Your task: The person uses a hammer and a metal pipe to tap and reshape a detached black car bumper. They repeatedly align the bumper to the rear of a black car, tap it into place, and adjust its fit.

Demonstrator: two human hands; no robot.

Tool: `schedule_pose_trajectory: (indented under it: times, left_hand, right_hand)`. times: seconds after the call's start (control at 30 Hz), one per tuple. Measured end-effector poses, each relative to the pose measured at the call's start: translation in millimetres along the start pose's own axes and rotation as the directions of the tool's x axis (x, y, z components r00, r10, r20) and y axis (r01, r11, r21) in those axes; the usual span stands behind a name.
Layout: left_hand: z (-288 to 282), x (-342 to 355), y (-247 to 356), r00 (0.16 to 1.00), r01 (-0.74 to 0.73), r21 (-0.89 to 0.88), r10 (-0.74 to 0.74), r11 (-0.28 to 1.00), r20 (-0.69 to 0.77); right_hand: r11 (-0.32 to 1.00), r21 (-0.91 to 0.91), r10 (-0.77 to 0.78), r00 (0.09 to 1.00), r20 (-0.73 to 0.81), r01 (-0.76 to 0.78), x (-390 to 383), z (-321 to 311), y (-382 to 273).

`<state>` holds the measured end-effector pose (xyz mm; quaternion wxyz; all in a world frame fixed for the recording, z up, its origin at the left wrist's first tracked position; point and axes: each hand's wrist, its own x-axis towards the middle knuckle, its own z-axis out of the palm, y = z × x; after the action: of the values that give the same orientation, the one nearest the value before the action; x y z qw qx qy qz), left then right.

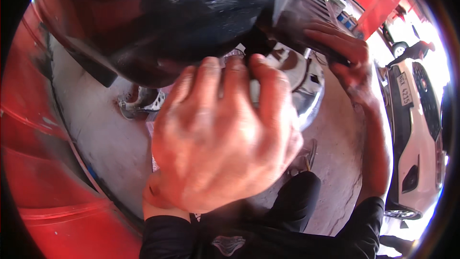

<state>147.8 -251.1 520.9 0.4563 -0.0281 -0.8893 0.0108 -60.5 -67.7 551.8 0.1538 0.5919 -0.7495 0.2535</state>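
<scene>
A glossy black car body panel point(158, 24) with a curved surface stretches across the top of the head view. My left hand point(225, 129) is raised in the middle, its back toward me. Its fingers are spread a little and reach up to the panel's lower edge; whether the tips touch it is hard to tell. At the upper right my right hand point(352, 62) is wrapped round the dark end of the panel. A pale, rounded part point(311, 84) with a cut-out shows behind my left hand, largely hidden by it.
Red body panels point(57, 163) with scuffs line the left side. A metal bracket-like part point(141, 100) lies on the concrete floor point(335, 163). To the right stands a white car point(417, 148), with a person point(417, 50) beyond it. Several containers point(345, 19) are at the back.
</scene>
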Motion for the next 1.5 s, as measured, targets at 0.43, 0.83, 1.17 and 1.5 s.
schedule_pose_trajectory:
  times: [0.43, 0.83, 1.17, 1.5]
  left_hand:
    - [-7.4, 2.3, 2.9, 0.998, 0.032, -0.022, -0.031, 0.999, 0.050]
    - [5.5, -5.8, -0.1, 1.000, -0.004, 0.031, 0.004, 1.000, 0.013]
    - [13.3, -16.8, 10.6, 0.991, 0.020, 0.053, -0.013, 0.998, -0.134]
    - [20.4, -12.9, 7.1, 0.975, -0.007, 0.102, 0.029, 0.995, -0.218]
  right_hand:
    - [0.983, 0.153, -0.104, 0.994, 0.039, 0.097, -2.7, -13.5, 16.2]
    - [0.987, 0.158, 0.018, 0.994, 0.110, -0.035, -15.1, -35.1, 29.0]
    - [0.972, 0.077, 0.222, 0.975, 0.012, -0.222, -35.0, -33.8, 35.6]
    - [0.971, 0.112, 0.213, 0.977, 0.006, -0.212, -35.7, -42.9, 43.2]
